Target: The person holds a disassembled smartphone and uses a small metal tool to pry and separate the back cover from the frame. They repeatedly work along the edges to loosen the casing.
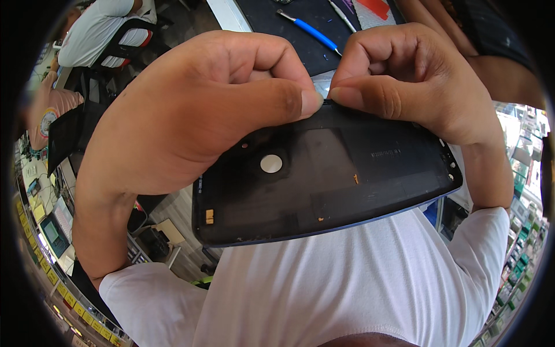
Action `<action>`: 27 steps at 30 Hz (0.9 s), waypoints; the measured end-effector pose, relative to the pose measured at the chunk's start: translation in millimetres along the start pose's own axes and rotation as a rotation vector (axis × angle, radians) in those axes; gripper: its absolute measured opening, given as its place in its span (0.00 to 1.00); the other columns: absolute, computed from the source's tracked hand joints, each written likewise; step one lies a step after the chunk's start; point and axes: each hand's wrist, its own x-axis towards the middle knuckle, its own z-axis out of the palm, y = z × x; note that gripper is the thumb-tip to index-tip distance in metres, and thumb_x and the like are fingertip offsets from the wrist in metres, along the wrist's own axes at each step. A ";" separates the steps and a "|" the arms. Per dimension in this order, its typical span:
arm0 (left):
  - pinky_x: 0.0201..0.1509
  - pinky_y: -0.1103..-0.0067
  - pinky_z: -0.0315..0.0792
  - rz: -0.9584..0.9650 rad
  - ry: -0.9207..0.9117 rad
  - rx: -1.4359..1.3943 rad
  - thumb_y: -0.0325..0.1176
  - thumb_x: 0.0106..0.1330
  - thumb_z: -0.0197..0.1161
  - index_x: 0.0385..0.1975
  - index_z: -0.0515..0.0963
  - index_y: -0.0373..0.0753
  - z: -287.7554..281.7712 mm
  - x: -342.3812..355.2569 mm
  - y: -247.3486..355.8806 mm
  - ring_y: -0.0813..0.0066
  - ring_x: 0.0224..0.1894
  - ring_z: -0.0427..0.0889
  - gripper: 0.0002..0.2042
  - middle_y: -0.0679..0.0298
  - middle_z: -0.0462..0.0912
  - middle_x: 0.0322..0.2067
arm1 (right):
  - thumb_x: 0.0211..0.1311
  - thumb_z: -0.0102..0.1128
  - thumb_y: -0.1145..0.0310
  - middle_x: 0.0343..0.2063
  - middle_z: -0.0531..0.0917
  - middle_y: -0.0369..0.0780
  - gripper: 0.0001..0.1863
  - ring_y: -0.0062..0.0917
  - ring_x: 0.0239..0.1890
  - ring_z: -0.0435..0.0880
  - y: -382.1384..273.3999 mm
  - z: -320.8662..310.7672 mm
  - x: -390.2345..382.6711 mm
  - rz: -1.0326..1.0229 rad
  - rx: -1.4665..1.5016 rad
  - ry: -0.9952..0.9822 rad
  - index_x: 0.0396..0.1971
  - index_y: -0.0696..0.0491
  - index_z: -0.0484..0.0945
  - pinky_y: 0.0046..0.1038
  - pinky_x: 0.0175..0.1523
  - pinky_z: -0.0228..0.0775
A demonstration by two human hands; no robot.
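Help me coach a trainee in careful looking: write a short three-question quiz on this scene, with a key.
1. True or false: the left hand and right hand both have thumb tips at the far edge of the black panel.
2. What colour is the thicker tool on the dark mat? A yellow, B blue, C green.
3. Which hand is nearer the panel's pale round spot?

Key: 1 true; 2 B; 3 left hand.

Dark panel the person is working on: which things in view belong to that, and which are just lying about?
In the job:
- dark panel
- left hand and right hand, at its far edge

Apparently lying about:
- blue tool
- red piece
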 end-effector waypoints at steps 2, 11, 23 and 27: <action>0.33 0.89 0.68 0.011 0.017 0.041 0.34 0.72 0.66 0.37 0.78 0.37 -0.1 0.3 1.5 0.92 0.28 0.76 0.08 0.72 0.81 0.29 | 0.72 0.68 0.71 0.29 0.85 0.31 0.07 0.08 0.29 0.79 -1.2 -0.1 -1.4 -0.038 -0.055 0.019 0.36 0.59 0.83 0.14 0.35 0.70; 0.35 0.90 0.68 0.068 0.057 0.144 0.34 0.73 0.65 0.38 0.78 0.37 1.3 -0.7 9.1 0.92 0.30 0.76 0.07 0.72 0.82 0.29 | 0.72 0.69 0.70 0.29 0.85 0.32 0.07 0.10 0.30 0.81 -9.3 -10.3 2.7 -0.050 -0.072 -0.018 0.36 0.59 0.83 0.15 0.37 0.73; 0.36 0.90 0.69 0.125 0.021 0.130 0.33 0.74 0.65 0.39 0.78 0.37 3.4 0.8 2.4 0.93 0.31 0.76 0.07 0.73 0.82 0.30 | 0.71 0.70 0.71 0.31 0.87 0.33 0.06 0.10 0.31 0.82 0.2 -8.9 -1.4 -0.083 -0.067 0.002 0.37 0.58 0.84 0.15 0.38 0.75; 0.37 0.90 0.69 0.119 0.048 0.138 0.33 0.74 0.66 0.39 0.78 0.37 6.1 -3.4 1.5 0.93 0.31 0.76 0.07 0.73 0.82 0.30 | 0.71 0.69 0.73 0.31 0.87 0.33 0.04 0.11 0.31 0.83 -1.9 -7.0 -1.0 -0.052 -0.066 -0.003 0.38 0.58 0.84 0.15 0.39 0.75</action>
